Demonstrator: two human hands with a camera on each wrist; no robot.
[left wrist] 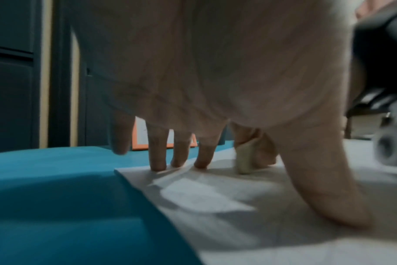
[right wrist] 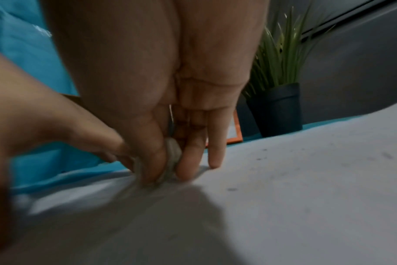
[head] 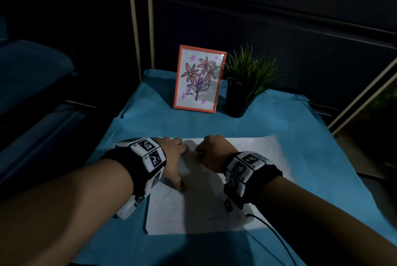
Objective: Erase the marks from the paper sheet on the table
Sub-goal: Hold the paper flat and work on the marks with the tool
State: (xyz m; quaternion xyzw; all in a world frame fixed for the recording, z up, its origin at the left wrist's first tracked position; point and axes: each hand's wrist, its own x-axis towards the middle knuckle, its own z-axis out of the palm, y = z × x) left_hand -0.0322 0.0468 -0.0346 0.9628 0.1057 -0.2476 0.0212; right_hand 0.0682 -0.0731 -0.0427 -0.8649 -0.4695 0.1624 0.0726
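Picture frame, potted plant block table's far edge.

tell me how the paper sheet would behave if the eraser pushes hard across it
The paper sheet looks thin and floppy: it already ripples beside the eraser. It lies loose on the blue cloth, so it would probably slide or bunch without the left hand pressing it flat. Hard strokes near the edge might crease or tear it.

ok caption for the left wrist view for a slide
Left hand pins paper sheet while the right hand's eraser rubs it.
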